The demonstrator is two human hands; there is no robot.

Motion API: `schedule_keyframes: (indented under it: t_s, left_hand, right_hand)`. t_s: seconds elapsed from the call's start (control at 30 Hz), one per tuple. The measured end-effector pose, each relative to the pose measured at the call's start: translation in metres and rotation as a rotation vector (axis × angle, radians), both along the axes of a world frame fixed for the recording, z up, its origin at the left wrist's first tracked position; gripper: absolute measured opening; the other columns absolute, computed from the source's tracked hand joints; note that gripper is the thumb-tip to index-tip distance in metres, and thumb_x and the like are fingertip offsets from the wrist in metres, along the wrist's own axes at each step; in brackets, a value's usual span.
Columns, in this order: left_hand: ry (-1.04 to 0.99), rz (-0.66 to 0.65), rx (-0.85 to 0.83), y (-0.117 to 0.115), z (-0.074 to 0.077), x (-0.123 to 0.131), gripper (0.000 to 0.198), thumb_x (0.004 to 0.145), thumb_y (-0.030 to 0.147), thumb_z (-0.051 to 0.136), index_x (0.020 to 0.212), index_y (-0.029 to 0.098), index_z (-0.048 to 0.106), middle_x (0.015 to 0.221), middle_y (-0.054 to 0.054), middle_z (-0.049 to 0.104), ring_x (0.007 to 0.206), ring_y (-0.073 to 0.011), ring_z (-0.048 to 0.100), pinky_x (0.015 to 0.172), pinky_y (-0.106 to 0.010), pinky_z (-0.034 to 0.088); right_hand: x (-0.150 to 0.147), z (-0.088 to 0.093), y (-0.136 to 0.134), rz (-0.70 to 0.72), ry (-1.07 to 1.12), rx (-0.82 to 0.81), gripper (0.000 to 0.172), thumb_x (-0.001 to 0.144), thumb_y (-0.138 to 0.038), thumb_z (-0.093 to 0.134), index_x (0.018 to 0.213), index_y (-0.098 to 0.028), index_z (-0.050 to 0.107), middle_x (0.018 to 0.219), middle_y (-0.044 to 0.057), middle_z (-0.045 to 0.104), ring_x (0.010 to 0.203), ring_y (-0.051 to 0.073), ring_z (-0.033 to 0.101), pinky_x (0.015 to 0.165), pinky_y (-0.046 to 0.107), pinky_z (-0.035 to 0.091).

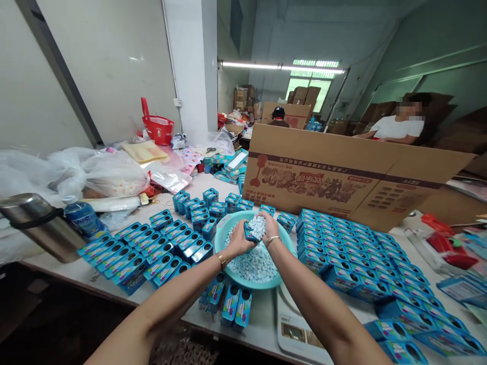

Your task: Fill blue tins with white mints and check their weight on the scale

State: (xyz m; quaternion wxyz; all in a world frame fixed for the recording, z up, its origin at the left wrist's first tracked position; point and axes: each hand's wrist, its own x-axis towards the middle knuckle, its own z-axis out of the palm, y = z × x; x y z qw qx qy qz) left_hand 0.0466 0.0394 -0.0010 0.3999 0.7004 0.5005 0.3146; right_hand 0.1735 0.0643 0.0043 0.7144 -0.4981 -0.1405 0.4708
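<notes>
Over the turquoise basin [225,271], my left hand [238,242] grips a small blue box [249,233] that is tilted toward the right. Cupped against the box's opening is my right hand [269,227], with a heap of small pale-blue and white balls [257,226] between it and the box. Many more loose balls [253,267] lie in the basin below. Whether the box has balls inside is hidden by the heap and my fingers.
Rows of blue boxes [342,258] stand right of the basin, others [160,248] at left. A white scale [292,324] sits in front. Behind stands a large cardboard sheet [312,172]. A steel thermos [41,223] and blue bottle [83,218] are at left; a person [399,124] sits beyond.
</notes>
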Motion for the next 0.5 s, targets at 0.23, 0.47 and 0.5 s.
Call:
schedule_keyframes:
  t_s: [0.23, 0.47, 0.5]
  left_hand:
    - [0.086, -0.047, -0.008, 0.008, 0.001, -0.001, 0.078, 0.055, 0.021, 0.077, 0.126, 0.019, 0.046, 0.127, -0.011, 0.057, 0.123, -0.0329, 0.052, 0.099, -0.04, 0.042]
    - [0.099, -0.086, -0.075, 0.014, 0.0, 0.0, 0.074, 0.051, 0.018, 0.077, 0.12, 0.02, 0.049, 0.127, -0.01, 0.057, 0.124, -0.0337, 0.049, 0.1, -0.04, 0.04]
    - [0.085, -0.09, -0.088, 0.015, -0.001, 0.0, 0.074, 0.049, 0.018, 0.078, 0.118, 0.021, 0.05, 0.125, -0.009, 0.058, 0.123, -0.0337, 0.05, 0.099, -0.04, 0.04]
  right_hand:
    - [0.002, -0.005, -0.003, 0.022, 0.004, -0.018, 0.006, 0.066, -0.02, 0.069, 0.068, -0.019, 0.064, 0.062, 0.0, 0.071, 0.057, 0.015, 0.066, 0.059, 0.025, 0.056]
    - [0.005, -0.016, -0.004, 0.029, -0.012, -0.046, 0.004, 0.064, -0.017, 0.071, 0.066, -0.018, 0.067, 0.063, 0.002, 0.071, 0.06, 0.015, 0.067, 0.059, 0.024, 0.055]
    - [0.005, -0.018, -0.004, 0.031, -0.013, -0.051, 0.005, 0.063, -0.017, 0.071, 0.065, -0.018, 0.067, 0.063, 0.002, 0.071, 0.06, 0.015, 0.066, 0.058, 0.024, 0.054]
